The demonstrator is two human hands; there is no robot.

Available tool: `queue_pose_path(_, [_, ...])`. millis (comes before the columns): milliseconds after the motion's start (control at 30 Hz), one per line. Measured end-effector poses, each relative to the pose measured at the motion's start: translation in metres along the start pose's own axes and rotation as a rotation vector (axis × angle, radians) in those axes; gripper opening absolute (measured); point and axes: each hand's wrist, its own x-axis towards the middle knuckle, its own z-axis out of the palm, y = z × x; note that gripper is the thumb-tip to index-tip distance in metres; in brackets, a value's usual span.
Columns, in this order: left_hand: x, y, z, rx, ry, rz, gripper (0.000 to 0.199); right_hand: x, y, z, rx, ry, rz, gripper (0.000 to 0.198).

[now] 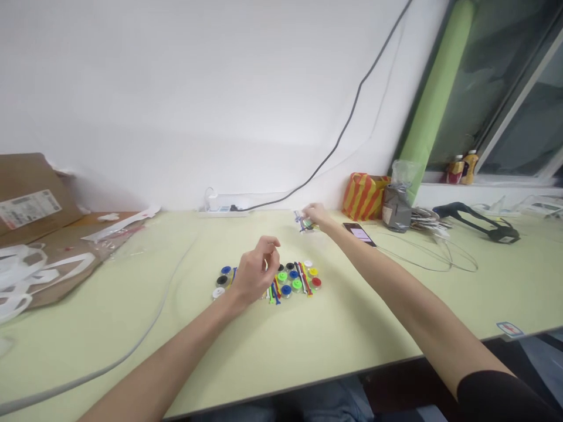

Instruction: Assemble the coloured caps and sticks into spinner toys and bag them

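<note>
Above the rows of small coloured pieces hovers my left hand [255, 266], loosely curled, with a gap between thumb and forefinger and nothing visible in it. It hides part of the rows. Round, clear-sided pieces with coloured tops, such as a red one [316, 282] and a blue one [286, 290], lie beside thin coloured strips [303, 278]. Stretched toward the back of the table, my right hand [315, 213] is bent over a small pile of coloured pieces [299, 220]. Its fingertips are blurred, so any grip there cannot be made out.
A phone [359, 234] lies by my right forearm. Behind it stand a striped bag [365, 197] and a grey bag [396, 208]. A power strip [224, 211] sits against the wall. Cardboard [30, 199] is at far left; a white cable [145, 340] crosses the table [246, 363].
</note>
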Motion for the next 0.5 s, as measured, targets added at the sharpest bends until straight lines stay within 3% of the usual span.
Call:
queue_pose_path(133, [-0.001,-0.007,0.000,0.124,-0.055,0.098,0.020,-0.010,-0.009,0.047,0.036,-0.066,0.063,0.002])
queue_pose_path(300, [-0.002,-0.006,-0.001,0.172,-0.075,0.117,0.015,-0.033,-0.028,0.111,0.106,-0.220,0.132,0.017])
queue_pose_path(400, [-0.003,-0.007,-0.003,0.165,-0.083,0.117,0.014,-0.041,-0.035,0.126,0.144,-0.297,0.129,0.007])
queue_pose_path(500, [-0.001,-0.009,-0.004,0.174,-0.081,0.103,0.015,-0.044,-0.038,0.120,0.146,-0.335,0.112,0.033])
